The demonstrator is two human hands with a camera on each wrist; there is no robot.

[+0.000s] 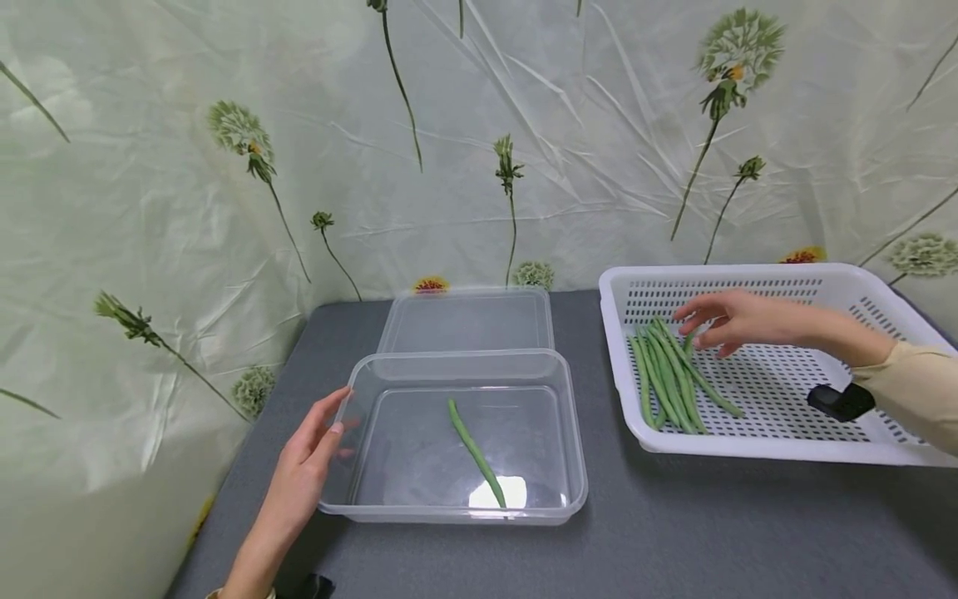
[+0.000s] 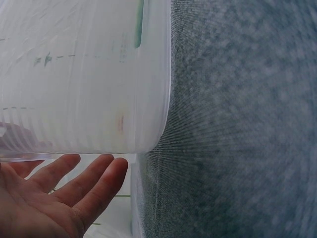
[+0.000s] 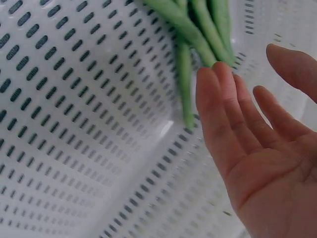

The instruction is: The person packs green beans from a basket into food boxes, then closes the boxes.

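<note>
In the head view, a clear plastic container point(image 1: 464, 516) stands on the grey table with one green bean point(image 1: 476, 453) lying in it. My left hand point(image 1: 295, 478) rests at its left side, fingertips against the outer wall; the left wrist view shows those fingers point(image 2: 94, 191) extended, not wrapped round it. On the right, a white perforated basket point(image 1: 756, 453) holds a bunch of green beans point(image 1: 666, 378) toward its left end. My right hand point(image 1: 737, 320) hovers over the basket beside the bunch, fingers loosely extended. In the right wrist view its fingertips come right near the bean ends point(image 3: 218, 49), with nothing held.
A clear lid point(image 1: 471, 320) lies behind the container. Grey cloth point(image 1: 674, 532) covers the table, and a flower-printed plastic sheet point(image 1: 449, 191) hangs behind and to the left. A stretch of cloth separates the container from the basket.
</note>
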